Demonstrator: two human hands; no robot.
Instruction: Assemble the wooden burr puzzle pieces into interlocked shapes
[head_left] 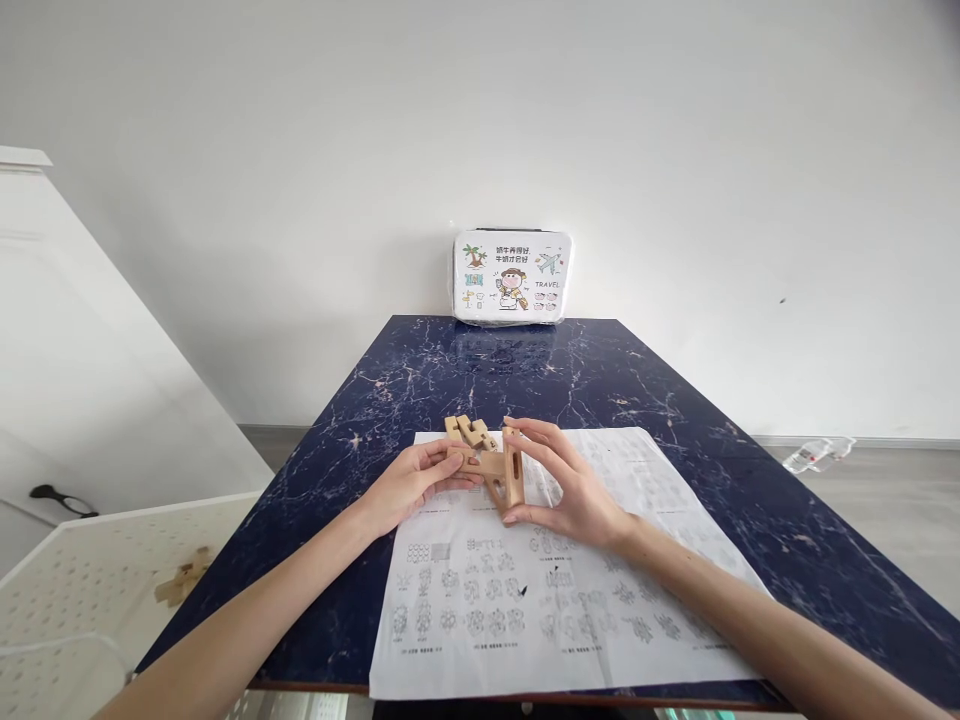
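One broad white wall fills the far side of the room, and pushed against it stands a dark blue marble-patterned desk (675, 400) with pale veins running through it. Across the near half of the desk lies a large white instruction sheet (570, 640), printed with rows of small assembly diagrams; its front edge reaches the desk's near edge. To the left, lower than the desk, sits a white perforated bin (90, 570) with a spare wooden piece (182, 578) lying inside it. At the back of the desk, upright against the wall, stands a white case (512, 277) printed with a cartoon traveller, a palm tree, a plane and the word TRAVEL.

Both forearms come in from the near corners and meet over the far part of the sheet. The left hand (409, 485) has its fingers closed round the left side of a wooden puzzle (474, 445), a cluster of light notched blocks held just above the paper, thumb on top. The right hand (574, 490) grips a slotted block (514, 472) that stands upright at the cluster's right end, touching it, pinched between the fingers at its top and the thumb at its lower end.

On the floor to the right, well apart from the desk, lies a small clear plastic wrapper (817, 453).
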